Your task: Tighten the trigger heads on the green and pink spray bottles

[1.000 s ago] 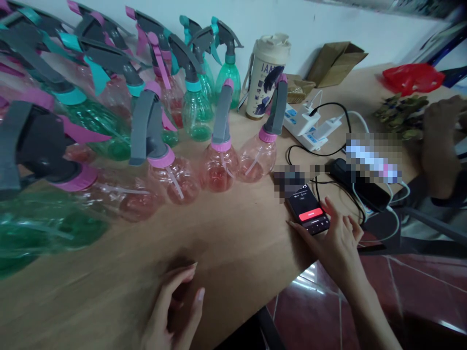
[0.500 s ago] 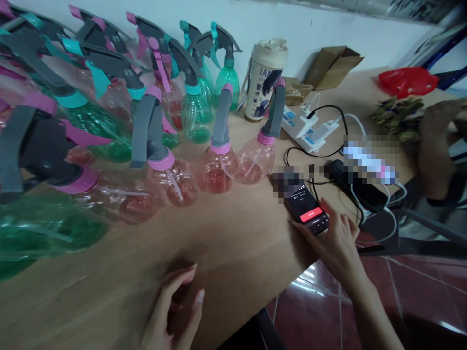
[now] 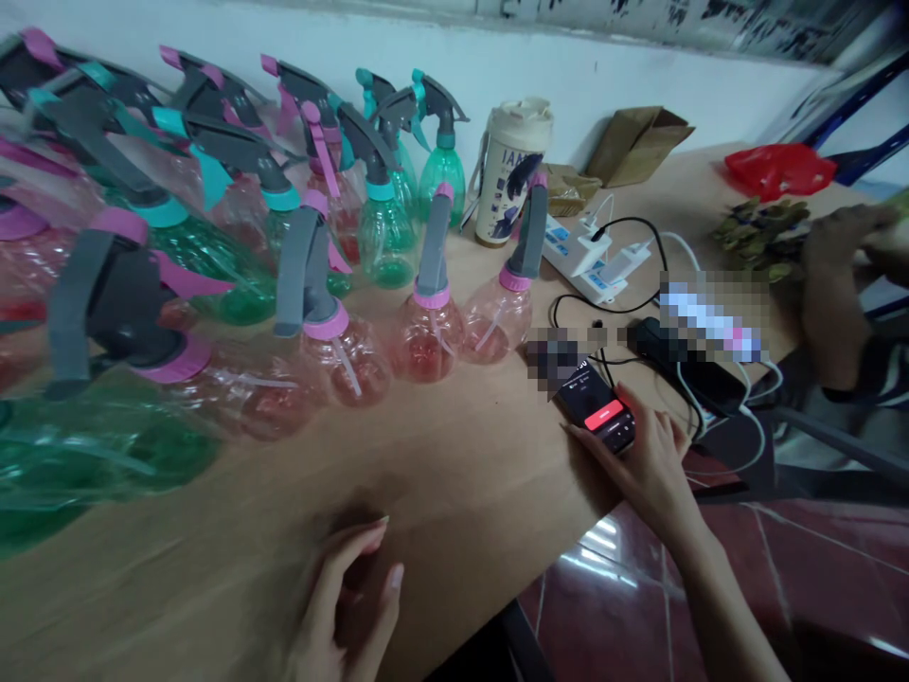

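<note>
My right hand grips the lower end of a smartphone, thumb along its left edge and fingers on its right. The phone lies on the wooden table, its lit screen showing a red button. My left hand rests at the table's near side, thumb and forefinger apart, with nothing between them. Beyond it stand several spray bottles with grey trigger heads. Nearest are a pink spray bottle, another pink spray bottle and a third pink spray bottle. A green spray bottle lies at the left.
A cream tumbler stands near the wall, beside a brown cardboard box. White power strips and loose cables lie behind the phone, with a black device to its right. Another person's hand is near a red plastic bag.
The camera view has shifted slightly, so the bottles appear a little lower and farther right. Both hands keep nearly the same pose, the right one still on the phone.
</note>
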